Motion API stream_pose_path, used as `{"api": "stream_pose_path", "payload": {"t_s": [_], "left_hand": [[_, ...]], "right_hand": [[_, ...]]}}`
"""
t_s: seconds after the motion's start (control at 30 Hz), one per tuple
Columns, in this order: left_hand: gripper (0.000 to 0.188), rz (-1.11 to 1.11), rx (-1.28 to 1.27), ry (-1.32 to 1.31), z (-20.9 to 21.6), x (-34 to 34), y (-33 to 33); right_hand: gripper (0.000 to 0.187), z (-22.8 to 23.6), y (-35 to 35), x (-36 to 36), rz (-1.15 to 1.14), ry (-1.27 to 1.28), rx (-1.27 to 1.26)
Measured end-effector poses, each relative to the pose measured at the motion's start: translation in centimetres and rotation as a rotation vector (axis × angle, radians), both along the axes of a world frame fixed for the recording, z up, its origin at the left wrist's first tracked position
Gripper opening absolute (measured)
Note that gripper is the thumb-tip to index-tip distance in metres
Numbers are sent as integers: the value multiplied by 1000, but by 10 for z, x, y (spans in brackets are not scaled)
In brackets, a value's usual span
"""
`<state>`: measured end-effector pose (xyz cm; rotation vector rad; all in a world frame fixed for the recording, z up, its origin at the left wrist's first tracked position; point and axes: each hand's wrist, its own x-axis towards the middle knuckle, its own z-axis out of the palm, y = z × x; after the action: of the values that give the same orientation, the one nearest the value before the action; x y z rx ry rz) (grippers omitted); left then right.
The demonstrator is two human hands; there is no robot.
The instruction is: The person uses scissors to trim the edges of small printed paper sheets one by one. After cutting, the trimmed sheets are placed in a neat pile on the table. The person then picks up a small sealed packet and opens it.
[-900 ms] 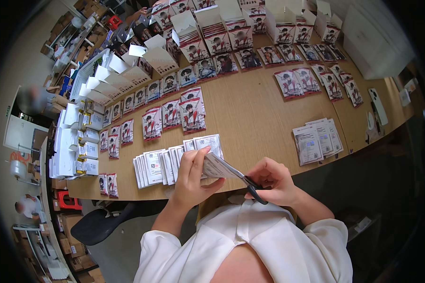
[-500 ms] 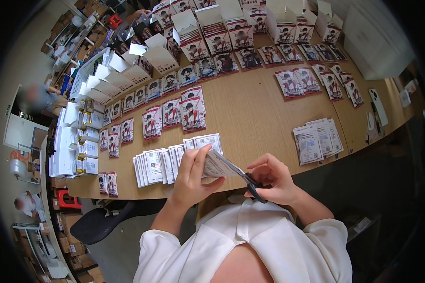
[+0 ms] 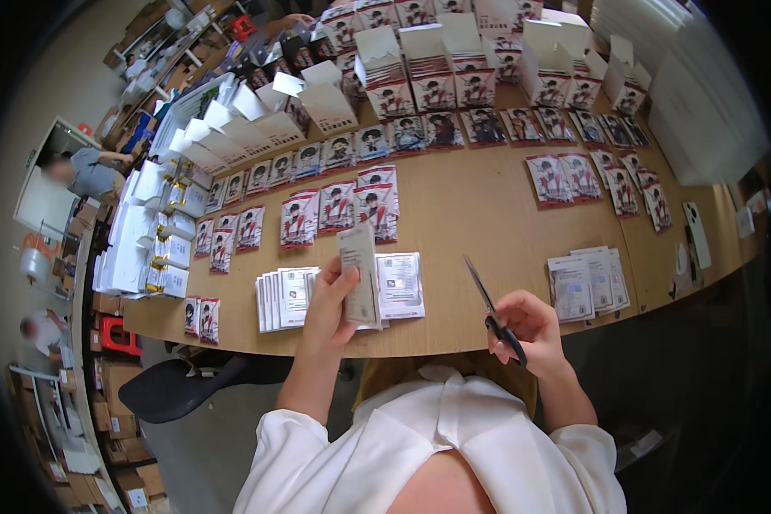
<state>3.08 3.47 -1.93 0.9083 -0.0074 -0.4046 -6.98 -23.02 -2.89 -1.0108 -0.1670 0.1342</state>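
Observation:
Pinched between the thumb and fingers of my left hand (image 3: 326, 310) is a flat foil packet (image 3: 359, 276), held nearly upright with its pale printed back showing. Under and beside it on the table lies a row of similar white-backed packets (image 3: 284, 295); one packet (image 3: 400, 286) lies flat to the right of my hand. My right hand (image 3: 531, 332) has its fingers in the black handles of a pair of scissors (image 3: 481, 289). The blades look closed, point away from me, and are apart from the packet.
White-backed packets (image 3: 589, 281) lie at the right. Red-and-white packets (image 3: 298, 218) are grouped farther back, before a row of picture packets and open boxes (image 3: 321, 104). White cartons (image 3: 137, 231) line the left end. A phone (image 3: 696, 223) and clear plastic bin (image 3: 702, 111) sit right.
The scissors have come away from the packet's edge, and my right hand has moved to the right. My left hand has turned the packet more upright.

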Motion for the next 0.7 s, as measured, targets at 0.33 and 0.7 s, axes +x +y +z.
{"api": "stream_pose_path", "payload": {"t_s": [0.33, 0.7], "left_hand": [[54, -172, -661, 194, 34, -2, -10], [72, 143, 230, -534, 10, -2, -13]], "right_hand": [[34, -15, 12, 2, -86, 67, 6], [32, 14, 37, 3, 298, 136, 345]]}}
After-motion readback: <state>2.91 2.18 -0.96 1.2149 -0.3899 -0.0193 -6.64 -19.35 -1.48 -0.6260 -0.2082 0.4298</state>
